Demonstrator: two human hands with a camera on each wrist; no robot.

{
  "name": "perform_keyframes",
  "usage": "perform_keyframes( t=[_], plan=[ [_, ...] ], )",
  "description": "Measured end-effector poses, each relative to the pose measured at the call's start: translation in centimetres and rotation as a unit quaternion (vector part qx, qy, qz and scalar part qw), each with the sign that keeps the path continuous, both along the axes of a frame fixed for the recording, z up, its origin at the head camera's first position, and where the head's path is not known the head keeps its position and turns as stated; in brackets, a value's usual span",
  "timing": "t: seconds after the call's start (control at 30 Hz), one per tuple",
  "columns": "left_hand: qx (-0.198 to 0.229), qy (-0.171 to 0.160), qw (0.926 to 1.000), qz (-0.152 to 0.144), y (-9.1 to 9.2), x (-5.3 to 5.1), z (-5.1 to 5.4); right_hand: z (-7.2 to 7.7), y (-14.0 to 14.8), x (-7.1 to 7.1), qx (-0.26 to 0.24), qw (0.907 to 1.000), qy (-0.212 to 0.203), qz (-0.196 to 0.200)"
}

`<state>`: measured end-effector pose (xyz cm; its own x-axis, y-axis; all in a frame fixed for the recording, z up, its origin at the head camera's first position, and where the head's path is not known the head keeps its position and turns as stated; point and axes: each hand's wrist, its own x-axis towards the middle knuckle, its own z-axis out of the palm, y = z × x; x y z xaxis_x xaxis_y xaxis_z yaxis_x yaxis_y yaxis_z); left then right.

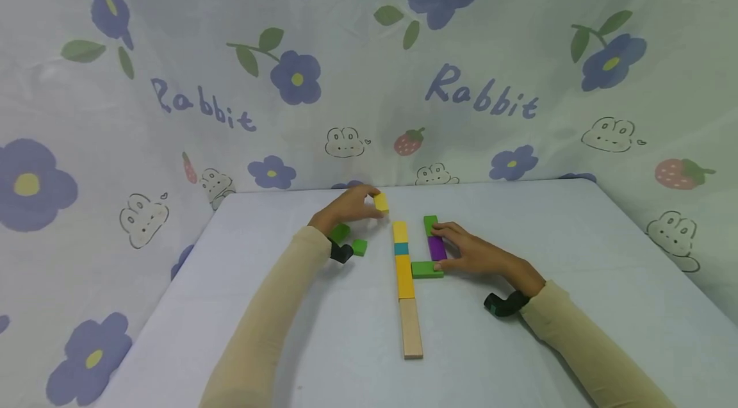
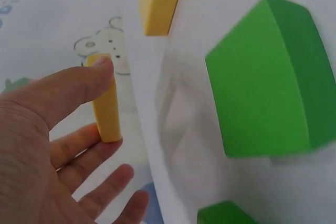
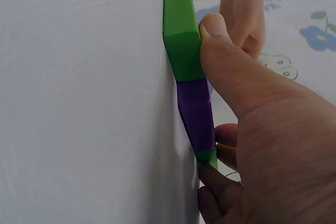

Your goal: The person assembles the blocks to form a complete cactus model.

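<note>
Near the back of the table, my left hand [image 1: 348, 204] pinches a yellow block [image 1: 381, 203] between thumb and fingertips, raised off the cloth. My right hand [image 1: 475, 251] rests at a short row of blocks. Its thumb touches the end of a lying green block [image 1: 425, 269]; its other fingertips reach the far green block [image 1: 430, 224] beyond a purple block [image 1: 437, 248]. The lying green block meets a long column at its side: a yellow block [image 1: 400, 232], a blue block [image 1: 401, 248], another yellow block [image 1: 405, 277] and a plain wooden block [image 1: 410, 328].
Beside the left wrist lie two loose green blocks, one [image 1: 360, 247] in plain sight and another [image 1: 340, 232] partly behind the arm. White cloth [image 1: 490, 357] covers the table. A patterned curtain [image 1: 357, 62] hangs behind its back edge.
</note>
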<state>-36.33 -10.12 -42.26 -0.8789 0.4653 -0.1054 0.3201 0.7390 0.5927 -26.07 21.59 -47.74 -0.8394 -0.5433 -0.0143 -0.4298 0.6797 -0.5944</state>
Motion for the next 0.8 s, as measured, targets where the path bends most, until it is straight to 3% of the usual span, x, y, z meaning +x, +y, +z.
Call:
perform_keyframes(
  t=[0.17, 0.43, 0.8],
  plan=[
    [-0.005, 0.000, 1.0000, -0.004, 1.0, 0.1, -0.1, 0.0, -0.1, 0.0, 0.000, 1.0000, 0.006, 0.001],
    [0.022, -0.008, 0.9996, -0.014, 2.2, 0.2, -1.1, 0.1, -0.2, 0.1, 0.004, 1.0000, 0.003, -0.004],
    [0.010, 0.016, 0.9998, -0.010, 3.5, 0.1, -2.0, 0.0, -0.2, 0.0, 0.010, 0.9999, 0.010, -0.005]
  ],
)
